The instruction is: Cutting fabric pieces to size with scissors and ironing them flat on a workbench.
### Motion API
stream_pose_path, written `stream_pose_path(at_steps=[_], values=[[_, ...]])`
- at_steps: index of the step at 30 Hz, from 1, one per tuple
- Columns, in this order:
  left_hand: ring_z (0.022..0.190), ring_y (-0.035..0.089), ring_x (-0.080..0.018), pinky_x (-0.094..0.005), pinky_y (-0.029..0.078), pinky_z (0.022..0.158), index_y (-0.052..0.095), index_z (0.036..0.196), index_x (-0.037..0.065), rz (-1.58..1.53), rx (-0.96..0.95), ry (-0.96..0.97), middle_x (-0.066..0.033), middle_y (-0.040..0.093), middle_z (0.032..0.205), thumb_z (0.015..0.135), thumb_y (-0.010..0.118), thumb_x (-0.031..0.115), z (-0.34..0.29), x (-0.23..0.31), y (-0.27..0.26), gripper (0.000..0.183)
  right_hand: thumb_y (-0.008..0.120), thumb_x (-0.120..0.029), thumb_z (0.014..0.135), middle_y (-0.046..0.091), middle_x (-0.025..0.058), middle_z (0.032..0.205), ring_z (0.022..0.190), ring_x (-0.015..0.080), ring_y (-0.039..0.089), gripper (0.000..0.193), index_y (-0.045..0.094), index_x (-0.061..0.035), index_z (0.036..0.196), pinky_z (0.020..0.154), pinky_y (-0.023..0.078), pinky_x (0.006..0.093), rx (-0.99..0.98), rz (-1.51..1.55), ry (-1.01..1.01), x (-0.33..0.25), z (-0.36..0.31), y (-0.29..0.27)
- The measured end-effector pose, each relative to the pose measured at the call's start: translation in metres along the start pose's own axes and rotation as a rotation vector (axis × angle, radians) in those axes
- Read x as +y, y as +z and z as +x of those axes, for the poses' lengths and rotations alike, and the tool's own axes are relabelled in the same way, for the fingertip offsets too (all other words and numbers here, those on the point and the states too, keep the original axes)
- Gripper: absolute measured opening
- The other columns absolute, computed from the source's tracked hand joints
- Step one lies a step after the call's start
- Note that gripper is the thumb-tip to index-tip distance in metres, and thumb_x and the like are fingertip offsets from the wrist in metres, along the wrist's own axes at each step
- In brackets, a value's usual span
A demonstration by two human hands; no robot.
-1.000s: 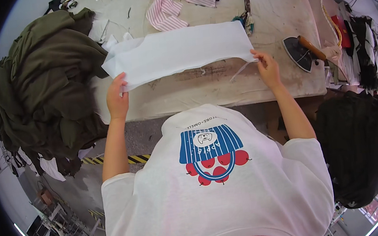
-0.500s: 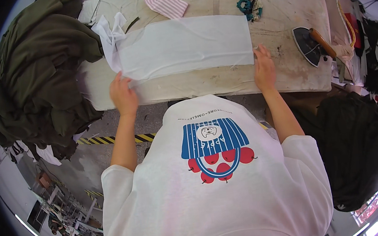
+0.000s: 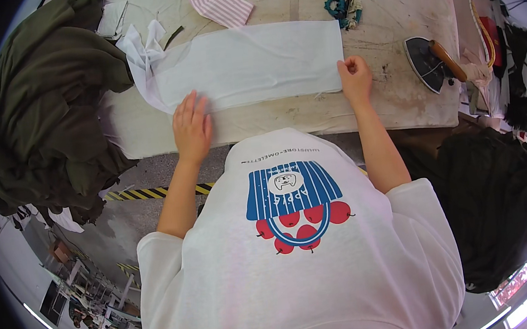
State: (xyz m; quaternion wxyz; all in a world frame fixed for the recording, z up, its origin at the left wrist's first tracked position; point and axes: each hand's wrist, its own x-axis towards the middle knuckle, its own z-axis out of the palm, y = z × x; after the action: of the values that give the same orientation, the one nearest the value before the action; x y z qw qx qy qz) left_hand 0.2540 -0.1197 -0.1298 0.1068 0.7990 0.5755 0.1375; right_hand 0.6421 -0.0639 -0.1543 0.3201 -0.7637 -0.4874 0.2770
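Observation:
A long piece of thin white fabric (image 3: 252, 59) lies spread across the near part of the cloth-covered table (image 3: 259, 121). My left hand (image 3: 193, 127) rests on its near edge toward the left end, fingers stretched out flat. At the right end, my right hand (image 3: 355, 81) has fingers and thumb pinched together on the fabric's edge. A crumpled white strip of cloth (image 3: 144, 58) bunches up at the fabric's left end and partly covers it.
Dark olive cloth (image 3: 53, 90) is heaped at the left. An iron (image 3: 426, 64) with a wooden handle sits at the right. Pink striped fabric pieces (image 3: 221, 2) and a teal-wrapped item (image 3: 338, 7) lie farther back. A dark pile (image 3: 492, 204) stands at the lower right.
My left hand has moved right along the near edge and onto the fabric. My right hand has closed on the fabric's right edge. The view has shifted slightly.

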Motion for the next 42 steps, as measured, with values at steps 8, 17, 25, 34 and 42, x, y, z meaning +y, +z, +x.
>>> stream_pose_path(at_steps=[8,17,25,34,42], values=[[0.137,0.03,-0.0254,-0.045,0.022,0.112,0.041,0.139,0.014,-0.079,-0.145,0.237,-0.0065,0.034,0.148,0.083,0.06,0.031,0.062,0.067,0.032,0.061,0.062,-0.021,0.087,0.06,0.006,0.068,0.064,0.0273,0.058,0.016,0.055,-0.0077,0.093,0.059,0.045,0.0386,0.027,-0.156,-0.091,-0.034,-0.016,-0.017],[0.138,0.027,-0.027,-0.0448,0.019,0.112,0.04,0.14,0.013,-0.028,-0.217,0.325,-0.0074,0.032,0.148,0.082,0.061,0.039,0.042,0.065,0.018,0.067,0.059,-0.024,0.088,0.064,0.0071,0.094,0.083,0.0286,0.061,0.022,0.052,-0.0113,0.104,0.07,0.048,0.041,-0.1,-0.399,0.02,-0.027,-0.021,-0.009],[0.121,0.044,-0.0356,-0.0448,0.033,0.102,0.041,0.136,0.006,0.212,0.015,-0.3,-0.0156,0.04,0.141,0.083,0.059,0.027,-0.025,-0.03,-0.032,0.06,0.054,-0.029,0.09,0.034,0.0069,0.146,0.135,0.0279,0.03,0.052,0.04,-0.0188,0.139,0.108,0.026,0.0445,-0.13,-0.636,-0.576,-0.049,-0.044,0.008],[0.107,0.05,-0.0353,-0.0457,0.04,0.092,0.051,0.121,0.004,0.195,0.293,-0.49,-0.0154,0.052,0.123,0.083,0.058,0.017,-0.031,-0.081,-0.075,0.041,0.053,-0.031,0.091,0.029,0.0051,0.15,0.138,0.0259,0.025,0.057,0.035,-0.0187,0.143,0.111,0.019,0.0454,-0.141,-0.683,-0.531,-0.044,-0.053,0.01],[0.106,0.05,-0.0349,-0.0437,0.039,0.093,0.055,0.115,0.005,0.03,0.203,-0.39,-0.0149,0.052,0.12,0.08,0.057,0.006,-0.046,-0.081,-0.064,0.034,0.063,-0.02,0.084,0.055,0.0143,0.121,0.112,0.0313,0.051,0.042,0.053,-0.0089,0.123,0.098,0.036,0.043,-0.15,-0.351,-0.623,-0.135,-0.006,0.066]])
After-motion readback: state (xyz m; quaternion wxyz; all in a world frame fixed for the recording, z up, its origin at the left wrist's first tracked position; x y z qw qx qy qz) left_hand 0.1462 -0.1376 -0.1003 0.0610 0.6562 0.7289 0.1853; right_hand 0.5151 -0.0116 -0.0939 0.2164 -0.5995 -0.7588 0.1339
